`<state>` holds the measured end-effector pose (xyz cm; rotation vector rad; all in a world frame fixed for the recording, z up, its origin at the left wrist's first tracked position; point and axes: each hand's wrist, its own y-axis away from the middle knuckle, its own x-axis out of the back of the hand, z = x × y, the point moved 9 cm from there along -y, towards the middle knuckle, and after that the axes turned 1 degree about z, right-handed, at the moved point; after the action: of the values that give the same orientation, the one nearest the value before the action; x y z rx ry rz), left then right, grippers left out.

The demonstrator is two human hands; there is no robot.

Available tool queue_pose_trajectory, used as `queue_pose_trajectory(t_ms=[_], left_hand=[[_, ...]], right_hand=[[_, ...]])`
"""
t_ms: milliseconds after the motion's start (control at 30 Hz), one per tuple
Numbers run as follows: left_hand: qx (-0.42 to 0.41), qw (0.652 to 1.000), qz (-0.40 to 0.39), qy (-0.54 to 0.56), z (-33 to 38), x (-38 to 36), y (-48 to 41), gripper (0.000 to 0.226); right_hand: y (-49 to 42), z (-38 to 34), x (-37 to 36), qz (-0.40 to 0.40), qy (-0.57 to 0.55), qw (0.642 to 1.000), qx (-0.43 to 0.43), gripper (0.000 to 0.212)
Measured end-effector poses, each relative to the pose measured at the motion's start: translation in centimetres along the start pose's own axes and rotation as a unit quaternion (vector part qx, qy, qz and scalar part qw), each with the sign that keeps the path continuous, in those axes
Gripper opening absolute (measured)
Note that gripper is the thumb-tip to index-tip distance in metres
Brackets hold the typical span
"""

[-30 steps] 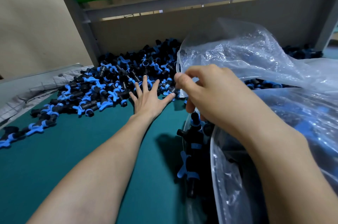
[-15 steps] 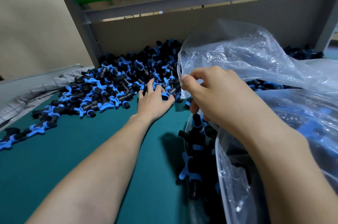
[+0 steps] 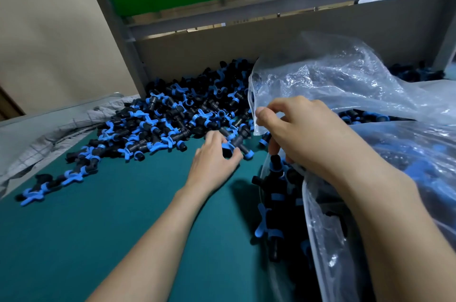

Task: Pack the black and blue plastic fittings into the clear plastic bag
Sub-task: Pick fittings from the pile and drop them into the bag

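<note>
Head view. On the green table [image 3: 74, 240] we see the clear plastic bag [image 3: 345, 84], partly filled, beside the heap of black and blue fittings [image 3: 172, 119]. Our right hand [image 3: 303, 136] pinches the bag's rim, presumably to keep its mouth open; our left hand [image 3: 212, 161] curls round one fitting [image 3: 236, 144] at the heap's near edge.

Teal tabletop [image 3: 98, 240] is lying open lower left; heap of black and blue plastic fittings [image 3: 172, 116] is blocking centre, crinkly clear plastic bag [image 3: 345, 84] crowding the right.
</note>
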<state>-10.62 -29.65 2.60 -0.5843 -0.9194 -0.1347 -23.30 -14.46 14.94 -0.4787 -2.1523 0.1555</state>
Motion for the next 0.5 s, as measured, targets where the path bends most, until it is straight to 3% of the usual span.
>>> queue_pose_trajectory(t_ms=[333,500], left_hand=[[0.015,0.997,-0.040,0.067,-0.3,2.5,8.0,0.021],[0.049,0.992,0.027,0.109,-1.1,3.9,7.5,0.020]], right_hand=[[0.3,-0.1,0.0,-0.012,0.019,1.000,0.000,0.033],[0.3,-0.1,-0.2,-0.017,0.034,0.999,0.005,0.032]])
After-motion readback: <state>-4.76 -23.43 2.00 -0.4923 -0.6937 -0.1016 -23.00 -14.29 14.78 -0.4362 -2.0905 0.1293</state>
